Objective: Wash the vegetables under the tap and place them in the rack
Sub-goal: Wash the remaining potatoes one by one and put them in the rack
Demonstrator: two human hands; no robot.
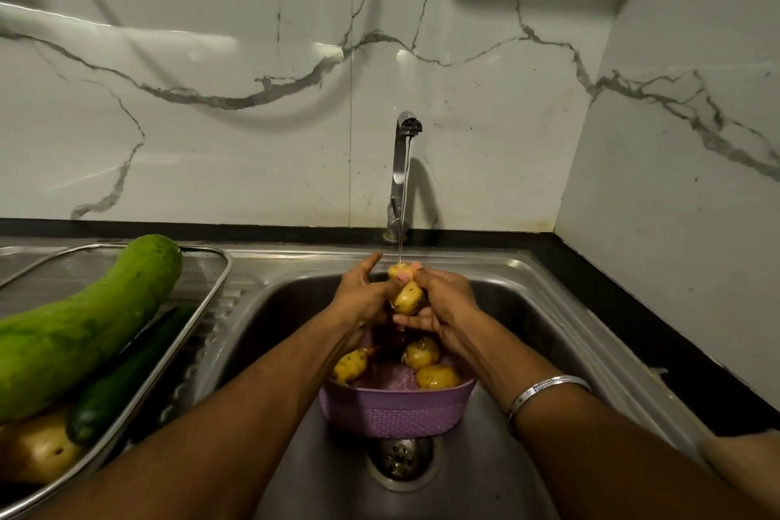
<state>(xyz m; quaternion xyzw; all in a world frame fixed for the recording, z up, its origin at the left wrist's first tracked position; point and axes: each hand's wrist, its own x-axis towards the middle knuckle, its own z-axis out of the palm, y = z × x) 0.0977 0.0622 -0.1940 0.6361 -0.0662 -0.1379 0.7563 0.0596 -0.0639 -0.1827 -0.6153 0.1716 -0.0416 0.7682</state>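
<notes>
At the left edge of the frame a steel mesh rack [211,291] sits on the draining board, already holding a big pale-green gourd [84,325], a dark cucumber [122,380] beneath it and a brownish potato [33,452] in the lower left corner.

Moving toward the centre, the left hand [363,296] has its thumb and fingers curled round a small yellow potato [407,298], held directly under the thin stream from the chrome tap [401,165]. The right hand [443,304] closes on the same potato from the other side, fingers cupped beneath it; how firmly each finger presses is hard to read, since the hands overlap. A metal bangle [544,388] sits on the right wrist.

The potato looks firm and fairly light, but wet skin makes it slippery, so a wrap round its middle with the palm underneath seems safer than a fingertip pinch. It should tolerate rubbing without bruising.

Below the hands, a purple plastic basket [396,414] stands in the sink [548,321] just above the drain [401,460], with three more potatoes [422,353] lying in it, apparently still waiting.

The basin is stainless steel and wet. To the right runs a black counter edge [633,325], and white marble-patterned tiles [485,55] cover the back and right walls, meeting in a corner.
</notes>
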